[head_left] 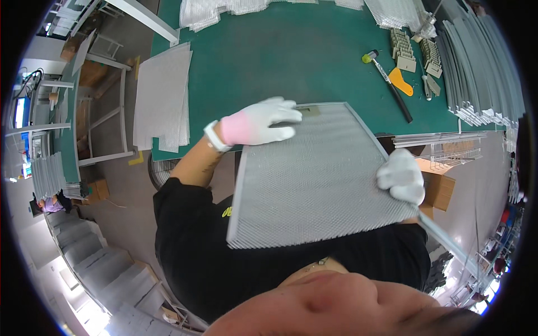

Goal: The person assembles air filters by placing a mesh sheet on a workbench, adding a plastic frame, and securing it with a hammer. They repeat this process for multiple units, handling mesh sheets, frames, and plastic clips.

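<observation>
A rectangular metal mesh filter panel with a thin metal frame lies tilted over the near edge of the green table, resting partly over my lap. My left hand, in a white glove with a pink cuff, presses on the panel's upper left corner. My right hand, also in a white glove, grips the panel's right edge together with a long thin metal frame strip that runs down to the lower right.
A mallet with a black handle and an orange scraper lie on the table's right. Stacked metal strips fill the right side; mesh sheets hang off the left edge. A cardboard box sits below right.
</observation>
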`<move>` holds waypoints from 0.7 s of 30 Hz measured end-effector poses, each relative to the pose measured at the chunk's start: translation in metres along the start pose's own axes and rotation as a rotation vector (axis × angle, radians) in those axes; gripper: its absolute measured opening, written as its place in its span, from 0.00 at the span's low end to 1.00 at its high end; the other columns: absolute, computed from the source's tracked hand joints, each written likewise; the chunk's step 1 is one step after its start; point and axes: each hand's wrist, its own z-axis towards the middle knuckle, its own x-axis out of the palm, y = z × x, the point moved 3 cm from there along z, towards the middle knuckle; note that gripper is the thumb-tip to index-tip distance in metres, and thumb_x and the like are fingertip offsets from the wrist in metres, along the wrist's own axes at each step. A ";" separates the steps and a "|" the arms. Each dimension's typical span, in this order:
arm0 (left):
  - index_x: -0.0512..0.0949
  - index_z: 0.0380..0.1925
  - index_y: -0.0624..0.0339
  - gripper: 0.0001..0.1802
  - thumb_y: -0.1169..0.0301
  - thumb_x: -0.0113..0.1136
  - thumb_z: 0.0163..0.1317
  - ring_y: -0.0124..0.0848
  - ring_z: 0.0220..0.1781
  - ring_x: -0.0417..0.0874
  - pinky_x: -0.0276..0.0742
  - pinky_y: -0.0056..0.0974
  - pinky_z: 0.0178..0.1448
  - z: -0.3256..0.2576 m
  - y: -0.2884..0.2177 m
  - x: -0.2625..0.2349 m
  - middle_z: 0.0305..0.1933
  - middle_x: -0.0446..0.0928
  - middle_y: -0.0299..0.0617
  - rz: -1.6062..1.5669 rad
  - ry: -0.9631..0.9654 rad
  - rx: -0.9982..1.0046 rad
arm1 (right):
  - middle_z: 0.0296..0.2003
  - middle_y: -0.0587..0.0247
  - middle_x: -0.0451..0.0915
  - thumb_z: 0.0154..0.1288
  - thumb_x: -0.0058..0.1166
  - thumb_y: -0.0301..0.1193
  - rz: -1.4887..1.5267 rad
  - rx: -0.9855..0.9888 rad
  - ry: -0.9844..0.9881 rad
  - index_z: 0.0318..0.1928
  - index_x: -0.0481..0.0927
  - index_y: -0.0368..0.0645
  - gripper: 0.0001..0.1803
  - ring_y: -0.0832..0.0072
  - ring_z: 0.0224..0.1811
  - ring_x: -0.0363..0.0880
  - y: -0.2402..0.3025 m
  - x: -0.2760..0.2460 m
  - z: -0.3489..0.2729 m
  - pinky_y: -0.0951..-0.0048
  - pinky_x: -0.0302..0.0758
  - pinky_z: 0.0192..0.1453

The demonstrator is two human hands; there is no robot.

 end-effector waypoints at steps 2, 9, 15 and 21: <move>0.71 0.63 0.69 0.37 0.49 0.60 0.65 0.55 0.60 0.77 0.68 0.54 0.67 -0.013 -0.019 -0.019 0.58 0.76 0.57 -0.749 -0.045 0.273 | 0.17 0.61 0.68 0.45 0.57 0.39 -0.097 0.097 -0.083 0.20 0.61 0.46 0.18 0.71 0.14 0.67 0.004 -0.010 0.006 0.71 0.55 0.19; 0.80 0.47 0.71 0.19 0.76 0.67 0.55 0.46 0.42 0.86 0.81 0.47 0.51 -0.050 -0.057 -0.062 0.41 0.85 0.53 -0.206 -1.141 0.768 | 0.47 0.49 0.78 0.49 0.77 0.35 -0.446 0.612 -0.753 0.57 0.69 0.31 0.40 0.62 0.45 0.78 -0.067 -0.006 0.018 0.58 0.77 0.52; 0.83 0.41 0.66 0.11 0.75 0.69 0.59 0.23 0.33 0.79 0.74 0.29 0.40 -0.030 -0.047 -0.094 0.36 0.84 0.39 -0.115 -1.540 0.293 | 0.67 0.41 0.63 0.41 0.80 0.28 -0.697 0.855 -0.637 0.75 0.33 0.27 0.73 0.59 0.69 0.64 -0.133 0.039 -0.090 0.62 0.59 0.76; 0.83 0.41 0.64 0.11 0.74 0.70 0.58 0.25 0.33 0.79 0.73 0.29 0.40 -0.031 -0.043 -0.098 0.36 0.83 0.39 -0.020 -1.526 0.253 | 0.51 0.55 0.79 0.53 0.73 0.27 -0.305 0.968 -0.726 0.66 0.66 0.29 0.42 0.73 0.51 0.78 -0.131 0.004 -0.047 0.72 0.75 0.58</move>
